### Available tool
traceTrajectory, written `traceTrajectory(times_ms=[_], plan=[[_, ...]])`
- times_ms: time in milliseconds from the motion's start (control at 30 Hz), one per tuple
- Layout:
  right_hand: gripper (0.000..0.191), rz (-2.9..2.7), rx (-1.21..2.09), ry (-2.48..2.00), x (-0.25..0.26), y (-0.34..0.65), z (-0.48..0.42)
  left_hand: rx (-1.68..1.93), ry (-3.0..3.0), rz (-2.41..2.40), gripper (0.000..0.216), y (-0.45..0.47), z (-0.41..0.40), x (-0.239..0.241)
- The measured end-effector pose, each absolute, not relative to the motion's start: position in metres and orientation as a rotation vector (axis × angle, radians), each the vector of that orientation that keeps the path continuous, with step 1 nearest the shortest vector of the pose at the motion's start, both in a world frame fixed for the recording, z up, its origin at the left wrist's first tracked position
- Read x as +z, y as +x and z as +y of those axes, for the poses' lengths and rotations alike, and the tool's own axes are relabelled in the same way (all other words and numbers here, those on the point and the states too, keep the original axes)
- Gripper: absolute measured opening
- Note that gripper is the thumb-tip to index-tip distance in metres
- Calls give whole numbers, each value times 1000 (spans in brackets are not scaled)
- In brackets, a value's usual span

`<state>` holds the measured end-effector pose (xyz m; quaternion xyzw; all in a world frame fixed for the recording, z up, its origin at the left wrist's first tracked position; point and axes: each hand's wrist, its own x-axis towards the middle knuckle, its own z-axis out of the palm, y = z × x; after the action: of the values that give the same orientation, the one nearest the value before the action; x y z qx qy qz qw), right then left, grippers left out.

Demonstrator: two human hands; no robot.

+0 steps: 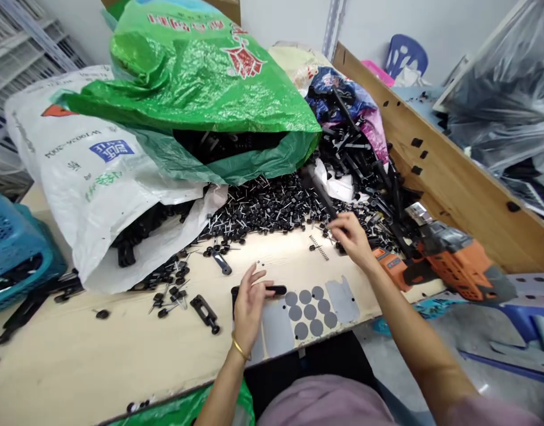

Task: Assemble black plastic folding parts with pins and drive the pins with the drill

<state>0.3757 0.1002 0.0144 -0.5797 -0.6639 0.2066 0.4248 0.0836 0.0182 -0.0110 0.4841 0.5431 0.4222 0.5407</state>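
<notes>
My right hand [351, 236] is pinched around the near end of a long, dark bar-shaped part [321, 196]. That part slants up toward the heap and is blurred. Over the bench near its front edge, my left hand [248, 305] has its fingers apart above a slim black part [278, 290]; whether they touch it is unclear. Grey round discs [310, 312] and a grey sheet [278, 328] lie just right of that hand. A small spring [319, 247] rests below my right hand. A slotted black clamp piece [205, 313] lies to the left.
A heap of small black-headed screws [272, 204] spreads under a green bag [200, 89] and beside a white sack [89, 148]. An orange cordless drill [458, 260] lies at right by the wooden side board [453, 160]. A blue basket [14, 248] stands far left.
</notes>
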Motion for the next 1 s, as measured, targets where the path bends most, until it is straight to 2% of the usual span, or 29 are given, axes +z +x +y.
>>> traceTrajectory(times_ms=[100, 167, 233, 300, 367, 433, 533, 600, 667, 733, 833, 1000], plan=[[20, -2076, 864, -1197, 26, 367, 39, 874, 684, 994, 60, 88, 23, 5], [22, -2185, 1018, -1106, 27, 366, 17, 791, 561, 939, 53, 89, 19, 7], [21, -1999, 1033, -1162, 21, 362, 6, 829, 534, 974, 40, 94, 10, 3], [28, -1582, 1012, -1251, 10, 350, -1, 967, 574, 1038, 37, 106, -3, -2], [43, -1200, 1133, -1229, -2, 328, -8, 1098, 709, 1140, 40, 125, -19, -6], [49, -936, 1377, -1147, -13, 300, -17, 1149, 972, 1245, 44, 147, -36, -7], [30, -532, 1543, -1106, -20, 267, -24, 1059, 1517, 1278, 61, 166, -52, -7], [28, -325, 1544, -1095, -19, 260, -20, 957, 1833, 1238, 76, 157, -46, -7], [28, -254, 1561, -1084, -17, 266, -11, 794, 2089, 1197, 81, 134, -25, -10], [25, -253, 1569, -1105, -15, 277, -2, 486, 2350, 1180, 65, 104, 5, -16], [24, -200, 1558, -1119, -14, 287, 1, 222, 2491, 1298, 33, 70, 37, -29], [21, -275, 1609, -1126, -10, 279, -14, 258, 2233, 1459, 25, 74, 12, -26]])
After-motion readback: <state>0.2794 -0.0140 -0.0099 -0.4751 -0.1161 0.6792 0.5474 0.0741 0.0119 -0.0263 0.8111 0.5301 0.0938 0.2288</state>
